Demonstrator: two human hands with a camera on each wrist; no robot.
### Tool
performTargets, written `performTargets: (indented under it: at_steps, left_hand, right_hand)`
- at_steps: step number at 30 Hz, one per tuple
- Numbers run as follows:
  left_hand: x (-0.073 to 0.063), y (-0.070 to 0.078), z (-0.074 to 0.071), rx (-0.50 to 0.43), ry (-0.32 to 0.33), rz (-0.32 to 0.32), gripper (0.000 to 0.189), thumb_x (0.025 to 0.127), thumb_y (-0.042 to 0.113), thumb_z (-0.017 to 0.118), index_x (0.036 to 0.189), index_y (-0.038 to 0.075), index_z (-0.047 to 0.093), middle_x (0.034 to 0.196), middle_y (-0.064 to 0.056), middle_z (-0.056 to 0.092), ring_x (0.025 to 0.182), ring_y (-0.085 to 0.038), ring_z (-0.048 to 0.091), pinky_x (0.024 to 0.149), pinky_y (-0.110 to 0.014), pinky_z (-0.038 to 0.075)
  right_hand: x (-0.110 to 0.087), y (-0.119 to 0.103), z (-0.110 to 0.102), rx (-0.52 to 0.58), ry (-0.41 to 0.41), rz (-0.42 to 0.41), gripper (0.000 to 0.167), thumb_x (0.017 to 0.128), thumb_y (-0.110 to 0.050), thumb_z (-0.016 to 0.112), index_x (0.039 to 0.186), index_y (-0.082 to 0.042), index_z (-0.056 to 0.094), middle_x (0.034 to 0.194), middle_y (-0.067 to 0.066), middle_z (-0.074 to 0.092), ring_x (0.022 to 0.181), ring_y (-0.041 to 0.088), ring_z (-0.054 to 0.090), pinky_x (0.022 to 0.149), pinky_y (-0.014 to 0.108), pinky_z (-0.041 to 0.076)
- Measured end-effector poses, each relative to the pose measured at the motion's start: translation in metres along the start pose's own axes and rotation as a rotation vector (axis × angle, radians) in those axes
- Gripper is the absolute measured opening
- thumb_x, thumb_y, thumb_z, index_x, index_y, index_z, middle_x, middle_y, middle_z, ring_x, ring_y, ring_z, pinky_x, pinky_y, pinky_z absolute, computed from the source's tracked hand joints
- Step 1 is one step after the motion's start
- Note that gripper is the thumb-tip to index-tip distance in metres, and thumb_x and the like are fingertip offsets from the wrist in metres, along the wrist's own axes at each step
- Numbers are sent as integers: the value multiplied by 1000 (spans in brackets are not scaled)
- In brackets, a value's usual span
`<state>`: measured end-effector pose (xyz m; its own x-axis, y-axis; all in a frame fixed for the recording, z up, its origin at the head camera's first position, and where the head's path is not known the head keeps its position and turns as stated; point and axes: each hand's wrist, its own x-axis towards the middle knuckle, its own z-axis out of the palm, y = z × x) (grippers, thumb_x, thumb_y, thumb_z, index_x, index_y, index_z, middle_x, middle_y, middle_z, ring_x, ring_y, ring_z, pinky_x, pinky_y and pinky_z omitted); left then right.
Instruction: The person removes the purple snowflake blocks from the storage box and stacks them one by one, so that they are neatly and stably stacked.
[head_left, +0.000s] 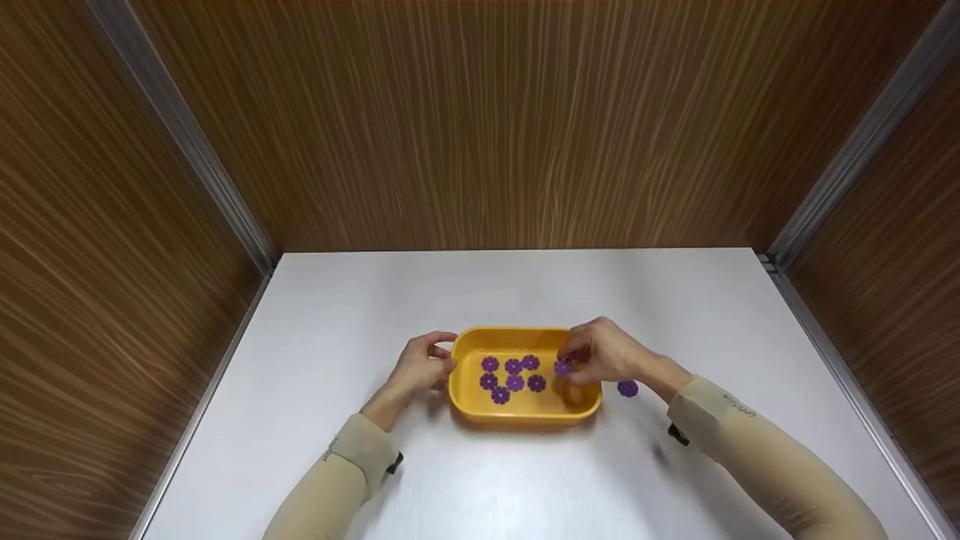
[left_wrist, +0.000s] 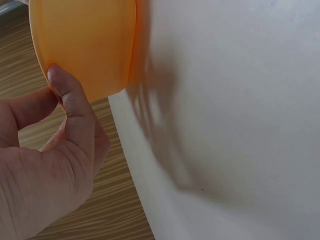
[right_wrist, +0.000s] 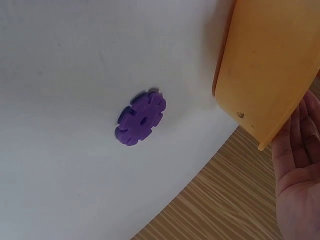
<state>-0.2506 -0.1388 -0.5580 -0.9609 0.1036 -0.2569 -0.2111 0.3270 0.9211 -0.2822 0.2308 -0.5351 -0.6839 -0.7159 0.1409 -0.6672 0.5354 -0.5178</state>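
Observation:
A yellow plastic bin [head_left: 517, 415] stands on the white table, with several purple notched plastic discs [head_left: 514, 382] lying flat on its floor. My left hand [head_left: 421, 365] grips its left end, and in the left wrist view the thumb [left_wrist: 62, 82] presses on the rim. Over the right end, my right hand [head_left: 609, 352] reaches into the bin and pinches a purple notched disc [head_left: 563, 368] between thumb and fingers. Its fingertips are hidden behind the bin's wall [right_wrist: 265, 65] in the right wrist view. Outside the bin, one more purple disc [right_wrist: 141, 119] lies on the table under the right wrist.
The white table [head_left: 360, 300] is bounded by a wood-grain back panel [head_left: 480, 127] and wood-grain side panels [head_left: 97, 300]. Grey metal strips [head_left: 199, 150] run along the corners where the panels meet.

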Motion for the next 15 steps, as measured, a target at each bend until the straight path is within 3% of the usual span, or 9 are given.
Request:
performTargets:
  at_steps: [15]
  left_hand:
    - [1,0,1,5,-16,2,54,99,1,72,151,12,68,107,-8,66,70,-16,63,64,-29,66]
  right_hand:
    - [-22,15,-13,38,124,-103,27,78,-8,94,105,-8,90,89,6,82,74,23,77,63,32,69]
